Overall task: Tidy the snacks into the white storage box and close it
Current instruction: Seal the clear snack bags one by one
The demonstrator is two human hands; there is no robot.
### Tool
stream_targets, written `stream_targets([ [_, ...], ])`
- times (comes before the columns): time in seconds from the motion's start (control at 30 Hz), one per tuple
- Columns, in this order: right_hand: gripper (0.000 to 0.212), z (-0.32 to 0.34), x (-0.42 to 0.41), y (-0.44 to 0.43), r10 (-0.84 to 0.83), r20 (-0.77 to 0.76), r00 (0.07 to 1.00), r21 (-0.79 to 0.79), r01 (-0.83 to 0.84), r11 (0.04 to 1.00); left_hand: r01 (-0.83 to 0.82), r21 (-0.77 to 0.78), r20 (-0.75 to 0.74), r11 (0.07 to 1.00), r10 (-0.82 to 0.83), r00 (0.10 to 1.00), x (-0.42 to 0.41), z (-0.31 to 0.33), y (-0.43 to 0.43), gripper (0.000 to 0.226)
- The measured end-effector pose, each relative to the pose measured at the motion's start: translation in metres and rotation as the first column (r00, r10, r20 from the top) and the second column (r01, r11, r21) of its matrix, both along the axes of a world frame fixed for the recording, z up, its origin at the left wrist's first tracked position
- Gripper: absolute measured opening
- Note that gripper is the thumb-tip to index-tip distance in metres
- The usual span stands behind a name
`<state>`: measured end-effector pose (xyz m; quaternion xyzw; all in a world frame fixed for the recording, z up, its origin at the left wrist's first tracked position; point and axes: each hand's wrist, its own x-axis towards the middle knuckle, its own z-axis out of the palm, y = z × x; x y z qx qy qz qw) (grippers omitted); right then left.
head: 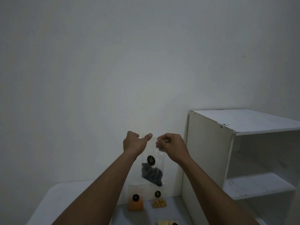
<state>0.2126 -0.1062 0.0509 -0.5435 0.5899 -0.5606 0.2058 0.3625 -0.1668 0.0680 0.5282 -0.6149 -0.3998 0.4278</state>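
A clear snack bag [152,173] with dark pieces and a black round sticker hangs in the air in front of the wall. My left hand [135,143] pinches its top left corner between thumb and fingers. My right hand [170,144] pinches the top right corner with curled fingers. Below, an orange snack bag [135,203] and a bag of pale yellow snacks [159,202] stand upright on the white table [65,200] against the wall. Another pale snack packet [167,222] lies at the bottom edge, cut off. The white storage box is out of view.
A white open shelf unit [243,151] stands on the right, its side panel close to my right forearm. The plain wall fills the upper view. The table's rounded left corner shows at lower left.
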Motion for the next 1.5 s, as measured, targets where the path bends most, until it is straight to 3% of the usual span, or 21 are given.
stream_targets([
  [0.1,0.011,-0.007,0.006,0.001,-0.049,-0.094,0.994,-0.018,0.047,0.999,0.171,0.207,-0.307,0.963,-0.102,0.946,-0.002,0.006,0.005,0.036],
  [0.2,0.009,-0.014,0.008,0.002,-0.073,-0.139,0.988,-0.032,0.069,0.997,0.238,0.259,-0.419,0.936,-0.113,0.901,0.000,0.005,0.004,0.020],
  [0.4,0.020,-0.013,0.012,0.007,0.007,-0.072,0.997,0.053,-0.003,0.999,0.260,0.255,-0.394,0.931,-0.145,0.907,0.002,0.000,0.002,0.014],
  [0.6,0.016,-0.008,0.006,0.010,0.101,-0.003,0.995,0.218,-0.097,0.971,0.336,0.286,-0.327,0.898,-0.238,0.915,0.008,-0.010,0.002,0.016],
  [0.83,0.018,-0.014,0.007,0.008,0.131,0.146,0.981,0.265,-0.166,0.950,0.376,0.385,-0.413,0.843,-0.206,0.887,0.013,-0.023,-0.001,0.016],
  [0.93,0.020,-0.018,0.006,0.005,0.135,0.126,0.983,0.294,-0.167,0.941,0.377,0.442,-0.445,0.814,-0.166,0.880,0.014,-0.031,-0.002,0.013],
  [1.03,0.023,-0.024,0.006,0.005,0.123,-0.003,0.992,0.291,-0.117,0.950,0.335,0.461,-0.414,0.822,-0.134,0.900,0.011,-0.037,-0.003,0.012],
  [1.17,0.053,-0.046,0.005,0.005,0.168,-0.132,0.977,0.291,-0.124,0.949,0.254,0.444,-0.392,0.859,-0.069,0.917,0.008,-0.042,-0.013,0.010],
  [1.23,0.043,-0.064,0.005,-0.001,0.173,-0.293,0.940,0.334,-0.069,0.940,0.219,0.427,-0.371,0.877,-0.051,0.927,0.006,-0.047,-0.017,0.011],
  [1.3,0.010,-0.084,0.004,-0.010,0.134,-0.392,0.910,0.312,-0.005,0.950,0.180,0.397,-0.336,0.900,-0.040,0.941,0.001,-0.060,-0.020,0.011],
  [1.4,0.024,-0.114,0.004,-0.022,0.080,-0.362,0.929,0.286,0.029,0.958,0.014,0.300,-0.272,0.954,0.071,0.960,0.001,-0.101,-0.030,0.011],
  [1.5,0.028,-0.153,0.001,-0.037,0.100,-0.363,0.926,0.333,0.028,0.943,-0.169,0.253,-0.068,0.953,0.192,0.979,0.014,-0.160,-0.049,0.032],
])
